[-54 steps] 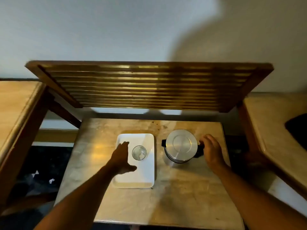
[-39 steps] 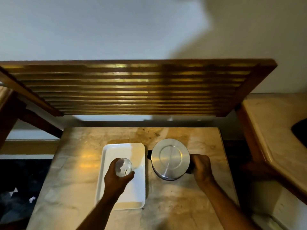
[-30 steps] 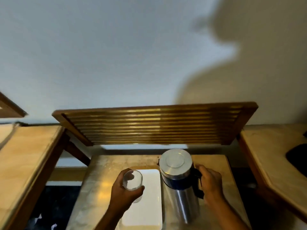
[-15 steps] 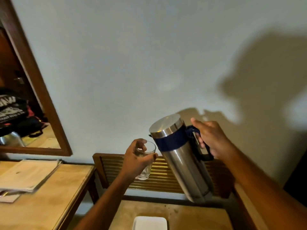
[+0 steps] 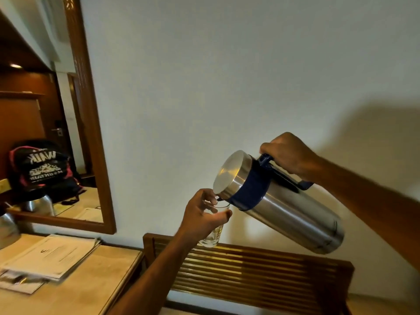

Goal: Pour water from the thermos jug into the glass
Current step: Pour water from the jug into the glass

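The thermos jug [image 5: 284, 205] is held in the air in front of the wall, tilted strongly with its lid end down to the left, so that the small dark spout sits just over the rim of the glass [image 5: 214, 226]. The right hand [image 5: 288, 155] is wrapped closed around the blue handle [image 5: 281, 176] at the upper side of the jug. The left hand [image 5: 202, 214] grips the glass from the side, thumb in front and fingers behind, and holds it upright above the slatted wooden rack [image 5: 250, 269], not resting on anything.

The jug is steel, smooth and probably heavy if it is full, so the handle is the right place to take it; the polished body would slip in a bare palm. The weight sits far from the hand in this tilt, which asks for a firm wrist. The glass is thin, light and fragile, and it is better gripped around its middle, as here, not at the rim. It looks almost empty, and I cannot tell if water is already running. A sudden rush from the spout could push the glass or splash over the fingers
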Tool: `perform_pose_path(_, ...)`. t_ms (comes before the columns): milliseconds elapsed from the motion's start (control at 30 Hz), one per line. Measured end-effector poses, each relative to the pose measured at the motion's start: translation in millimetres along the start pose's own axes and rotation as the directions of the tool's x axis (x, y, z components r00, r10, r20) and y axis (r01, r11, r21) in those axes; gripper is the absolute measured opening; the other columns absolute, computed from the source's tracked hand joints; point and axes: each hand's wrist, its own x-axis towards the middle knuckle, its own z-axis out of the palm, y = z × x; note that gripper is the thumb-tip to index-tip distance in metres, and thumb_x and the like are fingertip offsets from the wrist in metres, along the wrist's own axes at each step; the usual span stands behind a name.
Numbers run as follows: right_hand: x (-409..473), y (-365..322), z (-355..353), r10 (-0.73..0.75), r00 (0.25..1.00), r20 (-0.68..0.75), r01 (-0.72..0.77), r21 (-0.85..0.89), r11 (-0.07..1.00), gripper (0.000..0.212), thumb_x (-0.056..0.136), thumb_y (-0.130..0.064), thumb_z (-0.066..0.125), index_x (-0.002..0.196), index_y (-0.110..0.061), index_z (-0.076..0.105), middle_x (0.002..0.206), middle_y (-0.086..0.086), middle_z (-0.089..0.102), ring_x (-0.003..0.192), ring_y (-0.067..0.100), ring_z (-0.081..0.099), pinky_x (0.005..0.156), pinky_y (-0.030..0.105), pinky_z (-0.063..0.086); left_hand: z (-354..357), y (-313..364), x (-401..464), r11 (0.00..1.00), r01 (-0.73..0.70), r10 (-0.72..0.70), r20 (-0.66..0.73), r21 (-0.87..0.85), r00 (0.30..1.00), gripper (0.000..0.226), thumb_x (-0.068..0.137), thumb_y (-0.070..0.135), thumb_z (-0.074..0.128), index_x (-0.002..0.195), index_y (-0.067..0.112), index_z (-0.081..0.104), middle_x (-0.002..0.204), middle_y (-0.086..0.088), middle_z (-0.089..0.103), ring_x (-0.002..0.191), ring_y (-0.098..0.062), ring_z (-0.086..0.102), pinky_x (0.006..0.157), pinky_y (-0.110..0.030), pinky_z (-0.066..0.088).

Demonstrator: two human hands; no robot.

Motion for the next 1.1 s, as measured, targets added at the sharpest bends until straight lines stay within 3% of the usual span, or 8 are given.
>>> perform_pose_path(100,10,-11,-3,-0.051,0.997,0.06,0.059,-0.14,0.988,0.041,0.077,-0.022,0.059,0.045,-0.012,0.038,0.042,-0.004,0.032,0.047,0.018,0.031,0.051,0.033,0.029,4,-3,5,1.0,-0.013,0.014,0.025,-0.014,1.0,0.044,0.06,0.042,0.083,0.094,0.037,0.057,0.104,0.003,0.066,0.094,-0.02,0.066,0.075,-0.03,0.062)
perform_pose_path(267,23,-29,-9,-0.081,0.987,0.136,0.12,-0.307,0.944,0.041,0.081,-0.028,0.055,0.045,-0.012,0.046,0.048,0.0,0.043,0.048,0.018,0.039,0.049,0.031,0.031,9,0,13,0.997,-0.039,0.041,0.03,-0.072,0.999,0.042,0.064,0.033,0.085,0.096,0.039,0.059,0.1,0.007,0.066,0.094,-0.018,0.065,0.069,-0.02,0.058)
perform_pose_path(400,33,-38,-16,-0.111,0.98,0.166,0.165,-0.363,0.917,0.044,0.081,-0.029,0.054,0.04,-0.02,0.04,0.044,-0.004,0.039,0.045,0.017,0.038,0.048,0.032,0.03,11,4,19,0.993,-0.086,0.09,0.045,-0.077,0.995,0.04,0.067,0.03,0.084,0.098,0.039,0.06,0.094,0.02,0.065,0.092,-0.002,0.064,0.067,-0.013,0.055)
perform_pose_path(633,39,-49,-21,-0.168,0.965,0.203,0.241,-0.425,0.872,0.04,0.074,-0.034,0.051,0.041,-0.02,0.033,0.044,-0.004,0.032,0.046,0.016,0.031,0.048,0.035,0.028,19,12,27,0.992,-0.095,0.099,0.054,-0.079,0.994,0.041,0.065,0.036,0.082,0.092,0.055,0.058,0.108,0.006,0.064,0.097,-0.015,0.064,0.062,-0.008,0.052)
perform_pose_path(733,39,-52,-22,-0.202,0.956,0.212,0.279,-0.452,0.847,0.04,0.075,-0.033,0.051,0.042,-0.019,0.032,0.045,-0.003,0.031,0.047,0.017,0.03,0.048,0.036,0.027,21,13,29,0.993,-0.092,0.096,0.055,-0.069,0.994,0.041,0.064,0.037,0.081,0.092,0.056,0.057,0.107,0.009,0.065,0.097,-0.015,0.064,0.061,-0.007,0.052)
perform_pose_path(833,39,-52,-24,-0.23,0.948,0.22,0.309,-0.462,0.831,0.041,0.077,-0.033,0.051,0.044,-0.018,0.033,0.046,-0.002,0.031,0.047,0.017,0.031,0.049,0.037,0.027,22,11,28,0.993,-0.093,0.096,0.059,-0.067,0.994,0.039,0.064,0.038,0.08,0.091,0.053,0.057,0.104,0.016,0.064,0.096,-0.014,0.064,0.061,-0.008,0.051)
perform_pose_path(1100,40,-55,-28,-0.276,0.935,0.222,0.351,-0.469,0.81,0.042,0.078,-0.032,0.051,0.041,-0.018,0.037,0.042,-0.005,0.035,0.043,0.015,0.034,0.047,0.033,0.03,24,5,24,0.997,-0.06,0.063,0.062,-0.04,0.996,0.047,0.064,0.039,0.08,0.105,0.032,0.057,0.106,0.009,0.062,0.098,-0.021,0.063,0.063,-0.013,0.055)
